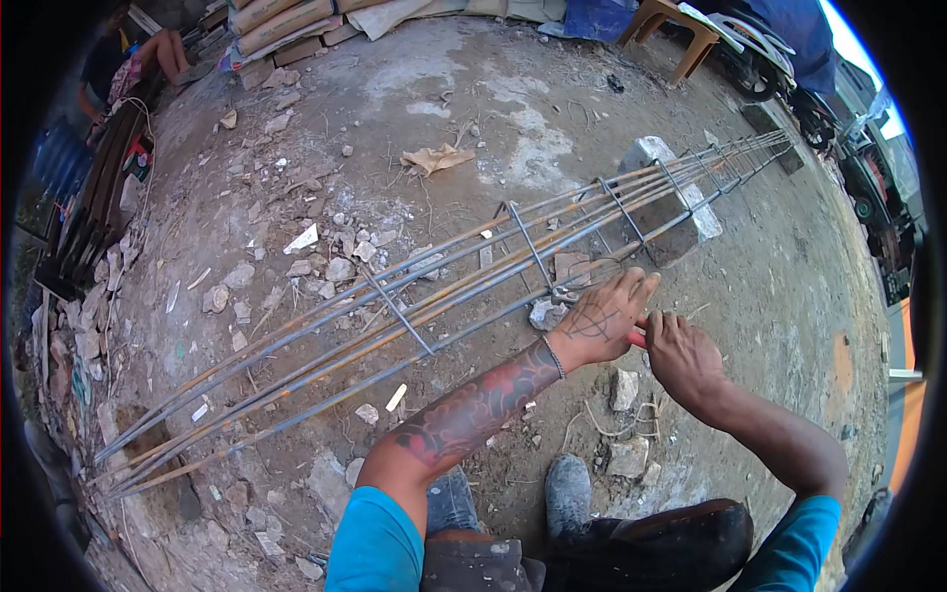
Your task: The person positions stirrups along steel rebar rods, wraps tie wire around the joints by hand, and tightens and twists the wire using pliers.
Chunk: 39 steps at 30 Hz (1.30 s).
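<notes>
A long cage of steel reinforcing bars [459,309] with square wire stirrups [530,244] lies diagonally in front of me, partly rusty. My left hand [603,314] is beside its near edge, close to a loop of thin tie wire [595,272]; its inner side is hidden, so its grip cannot be told. My right hand [679,351] is closed on the red handle [636,338] of a hand tool. A metal tool head [564,296] shows left of my left hand, by the near bar. The rest of the tool is hidden behind my left hand.
A concrete block [677,200] props the cage; another block [773,137] is under its far end. Broken rubble [340,266] is scattered on the dirt. Stacked sacks [285,22], a brown plastic stool [669,33] and motorcycles [747,74] stand behind. A person [129,66] sits at upper left.
</notes>
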{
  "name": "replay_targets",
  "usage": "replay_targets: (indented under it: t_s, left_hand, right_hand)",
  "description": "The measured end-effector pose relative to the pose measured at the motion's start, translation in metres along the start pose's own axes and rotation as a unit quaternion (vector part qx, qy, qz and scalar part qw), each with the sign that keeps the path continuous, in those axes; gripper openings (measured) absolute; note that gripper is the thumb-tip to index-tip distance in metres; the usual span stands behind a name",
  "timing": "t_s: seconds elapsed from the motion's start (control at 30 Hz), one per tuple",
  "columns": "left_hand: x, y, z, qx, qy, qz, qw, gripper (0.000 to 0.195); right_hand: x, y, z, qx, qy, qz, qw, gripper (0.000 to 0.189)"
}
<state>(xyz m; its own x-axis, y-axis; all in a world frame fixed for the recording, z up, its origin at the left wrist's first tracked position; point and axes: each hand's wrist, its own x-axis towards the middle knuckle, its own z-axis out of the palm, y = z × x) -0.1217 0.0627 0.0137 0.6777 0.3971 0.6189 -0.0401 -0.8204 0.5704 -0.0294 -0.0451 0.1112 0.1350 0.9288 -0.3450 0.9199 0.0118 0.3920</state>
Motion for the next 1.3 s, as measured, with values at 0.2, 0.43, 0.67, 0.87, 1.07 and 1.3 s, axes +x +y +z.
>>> replay_targets:
  t_s: [0.2,0.43,0.67,0.87,1.07,1.3]
  left_hand:
    - [-0.020,-0.008,0.013,0.049,-0.020,0.081,0.995,0.011]
    - [-0.033,0.002,0.003,0.092,-0.033,0.140,0.985,0.013]
    - [-0.038,-0.031,-0.099,0.174,0.166,-0.031,0.970,0.065]
    - [0.021,-0.112,-0.094,0.217,-0.170,-0.315,0.908,0.072]
    - [0.027,-0.117,-0.088,0.196,-0.162,-0.322,0.912,0.065]
    - [0.024,-0.122,-0.091,0.204,-0.174,-0.318,0.909,0.067]
  right_hand:
    - [-0.014,0.004,-0.024,0.214,-0.089,0.014,0.973,0.038]
    - [-0.020,0.027,0.044,0.886,-0.358,0.022,0.296,0.033]
    - [-0.016,0.000,0.004,0.725,-0.329,0.112,0.595,0.017]
    - [-0.023,-0.040,0.034,0.529,-0.150,0.096,0.830,0.030]
    - [-0.020,-0.076,0.101,0.564,-0.016,0.132,0.815,0.025]
    - [-0.009,-0.089,0.115,0.566,0.030,0.141,0.812,0.026]
